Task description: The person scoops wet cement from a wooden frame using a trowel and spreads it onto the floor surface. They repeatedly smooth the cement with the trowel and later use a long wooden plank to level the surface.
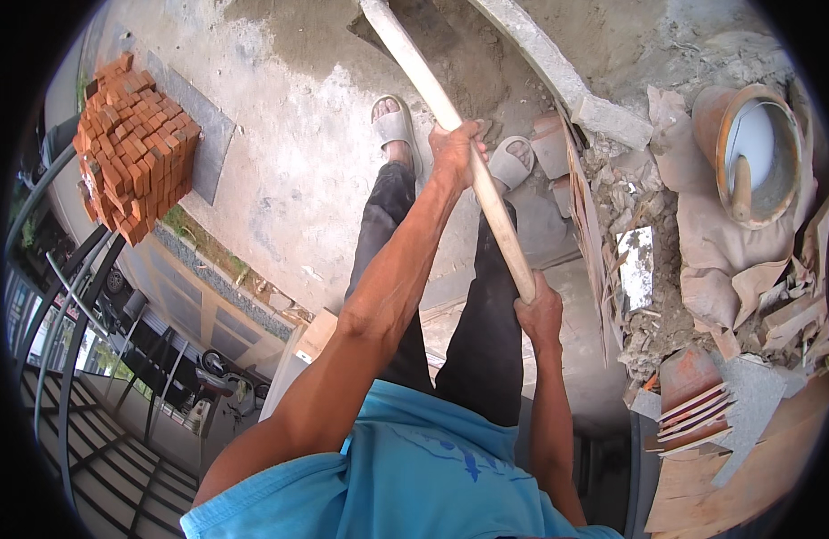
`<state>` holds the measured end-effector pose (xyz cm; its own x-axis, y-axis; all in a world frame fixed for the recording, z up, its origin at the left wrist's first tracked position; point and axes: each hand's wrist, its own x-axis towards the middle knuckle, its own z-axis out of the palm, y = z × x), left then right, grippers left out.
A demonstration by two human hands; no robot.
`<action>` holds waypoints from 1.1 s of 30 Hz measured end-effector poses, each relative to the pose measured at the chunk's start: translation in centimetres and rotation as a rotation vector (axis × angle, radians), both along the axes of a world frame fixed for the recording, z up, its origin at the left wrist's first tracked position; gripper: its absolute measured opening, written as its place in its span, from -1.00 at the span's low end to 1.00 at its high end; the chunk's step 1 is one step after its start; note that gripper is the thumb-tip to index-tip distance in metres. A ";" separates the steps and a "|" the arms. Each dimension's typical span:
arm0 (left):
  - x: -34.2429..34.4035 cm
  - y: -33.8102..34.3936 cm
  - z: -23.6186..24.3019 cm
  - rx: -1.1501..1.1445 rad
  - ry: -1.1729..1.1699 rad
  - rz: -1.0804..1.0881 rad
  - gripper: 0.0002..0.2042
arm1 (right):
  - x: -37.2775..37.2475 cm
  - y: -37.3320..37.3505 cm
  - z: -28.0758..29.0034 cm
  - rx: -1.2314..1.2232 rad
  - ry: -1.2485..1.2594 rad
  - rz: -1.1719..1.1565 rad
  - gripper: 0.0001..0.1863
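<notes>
A long pale wooden tool handle slants from the top of the view down toward my right side. Partway along it, my left hand is wrapped round the wood. My right hand grips it close to its lower end. The tool's working end lies at or beyond the top edge, beside a dark patch on the wet grey ground, so I cannot make out its kind. Both my arms reach forward, the left one farther.
A stack of red bricks stands at the left. Rubble lies to my right, beside a bucket with a white inside, and broken boards. A concrete curb runs at the upper right. My sandalled feet stand on dusty concrete.
</notes>
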<state>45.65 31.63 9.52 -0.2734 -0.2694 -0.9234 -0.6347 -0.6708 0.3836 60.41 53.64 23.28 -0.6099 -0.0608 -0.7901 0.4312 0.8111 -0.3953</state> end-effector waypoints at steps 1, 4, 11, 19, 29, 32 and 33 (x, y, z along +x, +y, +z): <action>-1.4 -0.1 -0.5 -0.015 0.021 -0.010 -0.83 | -0.8 -0.1 -0.8 -0.005 -0.013 -0.012 -0.67; -3.7 0.8 -2.1 -0.033 0.068 -0.037 -0.82 | -3.2 0.2 -1.3 -0.039 -0.022 -0.061 -0.68; -3.1 4.6 -1.7 0.021 -0.093 -0.082 -0.85 | -3.4 1.6 2.8 0.015 -0.105 -0.059 -0.69; -2.2 4.6 -2.1 0.065 -0.130 -0.073 -0.84 | -0.6 2.4 2.8 0.156 -0.060 0.014 -0.72; 3.3 3.6 1.3 0.159 -0.108 -0.002 -0.81 | 4.4 1.7 5.6 0.131 -0.015 -0.023 -0.76; 3.9 2.5 3.3 0.145 -0.068 0.031 -0.79 | 4.9 1.9 6.1 0.152 0.014 0.034 -0.71; 3.8 2.1 3.6 0.137 -0.048 0.034 -0.79 | 4.6 1.9 5.7 0.141 0.039 0.034 -0.72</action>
